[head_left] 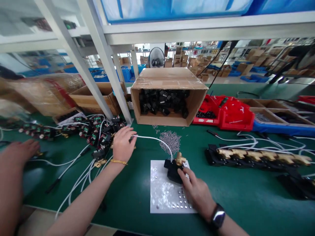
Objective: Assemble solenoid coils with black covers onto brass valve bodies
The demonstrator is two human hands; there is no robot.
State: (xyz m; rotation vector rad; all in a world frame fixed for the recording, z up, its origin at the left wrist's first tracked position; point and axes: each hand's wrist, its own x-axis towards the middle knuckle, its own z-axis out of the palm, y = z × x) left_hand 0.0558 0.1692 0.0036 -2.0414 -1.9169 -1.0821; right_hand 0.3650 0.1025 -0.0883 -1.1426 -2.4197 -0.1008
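My left hand (124, 143), with a gold bracelet at its wrist, pinches the end of a white cable (154, 138). The cable arcs over a pile of small screws (170, 141) down to a black housing (174, 173) with a brass fitting (180, 158). My right hand (197, 190), below a dark watch, grips the right side of that housing. The housing rests over the upper part of a white plate (159, 193), which has small round metal pieces at its lower right.
A cardboard box (169, 78) of black parts stands behind the screws. Red bins (236, 114) are to its right, above a row of brass-fitted units (261, 156). Wired assemblies (93, 131) lie left, near another person's hand (27, 150). A metal post (115, 75) rises beside the box.
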